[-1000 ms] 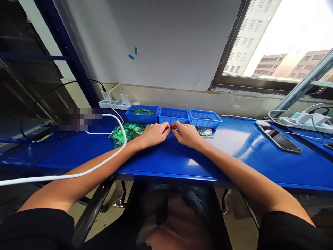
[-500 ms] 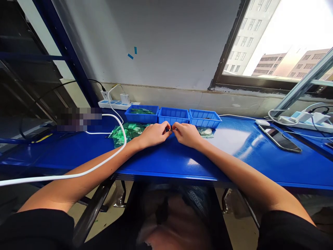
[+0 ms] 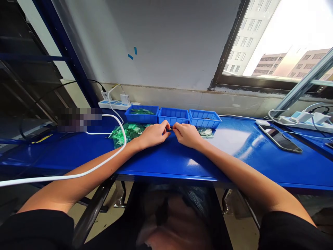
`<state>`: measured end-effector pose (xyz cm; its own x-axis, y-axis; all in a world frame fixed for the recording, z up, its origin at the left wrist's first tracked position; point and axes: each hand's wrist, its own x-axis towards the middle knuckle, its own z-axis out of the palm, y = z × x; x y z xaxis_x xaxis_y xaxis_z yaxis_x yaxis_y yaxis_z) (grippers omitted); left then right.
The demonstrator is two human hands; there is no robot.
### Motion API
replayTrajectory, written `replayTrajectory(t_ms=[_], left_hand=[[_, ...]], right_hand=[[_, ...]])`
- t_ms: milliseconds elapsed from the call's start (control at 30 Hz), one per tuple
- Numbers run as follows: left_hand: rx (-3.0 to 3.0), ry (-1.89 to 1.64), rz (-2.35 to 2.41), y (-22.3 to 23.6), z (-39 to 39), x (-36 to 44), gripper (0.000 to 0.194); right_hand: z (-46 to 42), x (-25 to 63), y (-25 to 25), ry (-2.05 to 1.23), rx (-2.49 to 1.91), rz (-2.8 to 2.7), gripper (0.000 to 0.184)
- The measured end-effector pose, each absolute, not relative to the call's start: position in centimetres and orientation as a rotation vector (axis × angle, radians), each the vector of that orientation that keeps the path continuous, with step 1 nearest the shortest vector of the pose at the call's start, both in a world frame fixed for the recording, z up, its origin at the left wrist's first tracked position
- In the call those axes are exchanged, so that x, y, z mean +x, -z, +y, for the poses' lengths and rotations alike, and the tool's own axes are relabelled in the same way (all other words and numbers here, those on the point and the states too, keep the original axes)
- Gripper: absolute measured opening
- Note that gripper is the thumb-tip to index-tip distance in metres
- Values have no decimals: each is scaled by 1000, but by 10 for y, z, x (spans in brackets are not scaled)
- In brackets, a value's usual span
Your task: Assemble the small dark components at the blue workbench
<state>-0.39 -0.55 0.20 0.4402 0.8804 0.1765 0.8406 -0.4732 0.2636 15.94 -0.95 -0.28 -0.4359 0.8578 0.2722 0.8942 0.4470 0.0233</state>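
Observation:
My left hand [image 3: 155, 133] and my right hand [image 3: 186, 134] meet over the blue table, their fingertips pinched. Between them is a small dark piece [image 3: 170, 130], gripped from both sides; it is too small and too covered by fingers for me to name its kind. Just behind the hands stand three blue bins: the left bin [image 3: 142, 119] holds green pieces, the middle bin [image 3: 173, 120] sits directly beyond my fingers, and the right bin [image 3: 206, 124] has something small and dark inside. Green packets [image 3: 119, 137] lie left of my left hand. A clear bag [image 3: 206, 132] lies beyond my right hand.
A white cable [image 3: 99, 169] arcs across in front of my left forearm. Power strips stand at the back left [image 3: 118, 104] and at the right [image 3: 309, 121]. A phone [image 3: 281, 138] lies on the right of the table [image 3: 208, 163].
Both hands keep nearly the same place and pinch. Between the fingertips, the small piece shows a little more of its dark part now.

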Motion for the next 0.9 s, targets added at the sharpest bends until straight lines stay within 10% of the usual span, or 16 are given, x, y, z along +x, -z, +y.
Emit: replayTrajectory(t_ms=[900], left_hand=[[2517,-440,1559,-2,-7,-2,21]], right_hand=[[-9,159,3,159,-1531,-2462,24]])
